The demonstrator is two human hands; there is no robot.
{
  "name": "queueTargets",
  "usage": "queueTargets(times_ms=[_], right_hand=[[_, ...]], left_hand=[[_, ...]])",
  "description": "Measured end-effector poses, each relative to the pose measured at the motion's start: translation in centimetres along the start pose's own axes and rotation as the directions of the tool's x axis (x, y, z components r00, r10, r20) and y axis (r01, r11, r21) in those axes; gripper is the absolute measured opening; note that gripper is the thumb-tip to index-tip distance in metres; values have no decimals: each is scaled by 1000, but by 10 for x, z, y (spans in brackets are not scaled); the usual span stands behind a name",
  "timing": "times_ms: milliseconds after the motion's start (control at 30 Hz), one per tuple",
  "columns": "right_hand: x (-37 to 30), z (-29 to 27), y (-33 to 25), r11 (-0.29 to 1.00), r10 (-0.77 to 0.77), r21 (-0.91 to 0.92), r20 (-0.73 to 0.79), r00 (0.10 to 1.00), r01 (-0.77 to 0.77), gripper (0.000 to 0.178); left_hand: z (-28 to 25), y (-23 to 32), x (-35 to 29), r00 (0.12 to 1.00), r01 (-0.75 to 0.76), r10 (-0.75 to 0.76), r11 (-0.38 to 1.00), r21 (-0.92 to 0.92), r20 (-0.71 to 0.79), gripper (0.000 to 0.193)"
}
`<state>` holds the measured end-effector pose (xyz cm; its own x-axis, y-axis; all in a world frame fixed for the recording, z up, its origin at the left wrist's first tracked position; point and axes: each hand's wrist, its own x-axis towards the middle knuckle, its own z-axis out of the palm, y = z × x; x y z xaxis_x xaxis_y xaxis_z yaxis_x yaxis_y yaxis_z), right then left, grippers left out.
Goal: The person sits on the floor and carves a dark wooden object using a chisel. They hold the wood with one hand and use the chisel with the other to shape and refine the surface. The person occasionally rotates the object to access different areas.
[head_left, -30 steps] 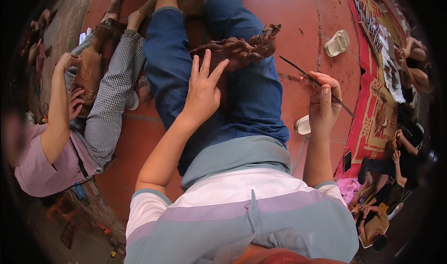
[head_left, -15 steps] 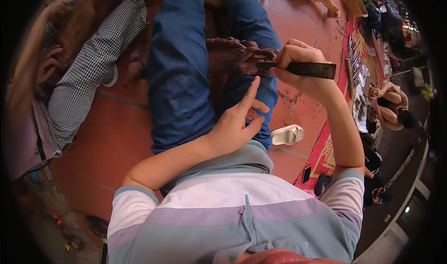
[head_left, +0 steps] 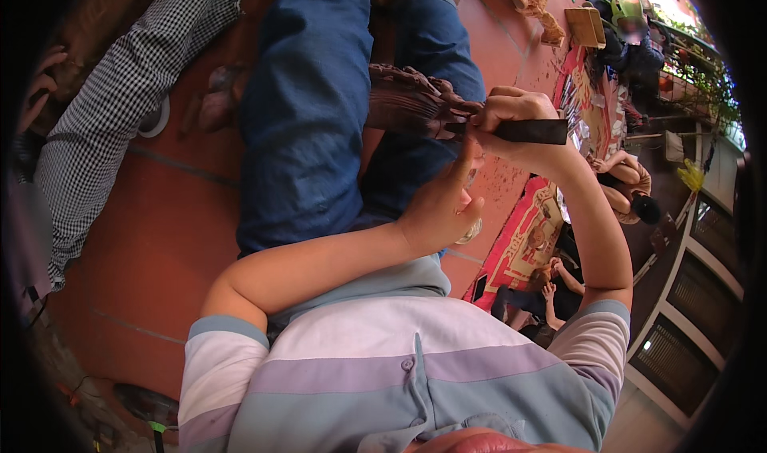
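Observation:
Between my denim-clad legs lies a dark red-brown wood carving [head_left: 407, 105] with a ridged, knotted surface. My right hand [head_left: 515, 117] is closed round a dark, straight carving tool [head_left: 545, 132]. The wide, blocky end of the tool sticks out to the right, and its narrow end reaches the carving's right part. My left hand [head_left: 443, 209] is below, its index finger stretched up to the tool's narrow end beside my right fingertips. Its thumb stands apart, and its other fingers are partly hidden. Whether that index finger presses on the tool or the wood, I cannot tell.
At the left, a person's checked sleeve [head_left: 144, 77] lies close by. A pale wooden block [head_left: 586, 27] and a lighter carving [head_left: 534, 5] are at the upper right. A red patterned mat [head_left: 519, 245] lies on the tiled floor, with other people crouching beyond it.
My left hand has moved up and right, its index finger now reaching the tool's narrow end. The right hand keeps its grip. The view has turned slightly.

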<state>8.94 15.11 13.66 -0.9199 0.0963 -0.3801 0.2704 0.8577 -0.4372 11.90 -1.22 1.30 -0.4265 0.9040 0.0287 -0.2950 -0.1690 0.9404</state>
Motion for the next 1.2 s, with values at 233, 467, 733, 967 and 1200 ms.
queueTargets(times_ms=[233, 467, 733, 967, 1200], right_hand=[[-5, 3, 2, 996, -60, 55, -48, 997, 63, 16], [-15, 0, 10, 989, -98, 98, -109, 989, 108, 12], [-15, 11, 15, 973, -137, 156, -194, 971, 169, 15], [-63, -18, 17, 900, 159, 432, -454, 877, 60, 12], [-128, 21, 50, 453, 580, 852, -506, 638, 264, 31]], left_hand=[[-7, 4, 2, 998, 5, -6, 1000, 23, 57, 94], [-4, -6, 7, 995, -11, 8, 1000, 29, 98, 94], [-8, -16, 10, 1000, -21, 19, 998, 62, 22, 92], [-20, -10, 9, 992, 125, -127, 917, 379, -21, 87], [-36, -8, 31, 995, 55, -100, 594, 802, 6, 84]])
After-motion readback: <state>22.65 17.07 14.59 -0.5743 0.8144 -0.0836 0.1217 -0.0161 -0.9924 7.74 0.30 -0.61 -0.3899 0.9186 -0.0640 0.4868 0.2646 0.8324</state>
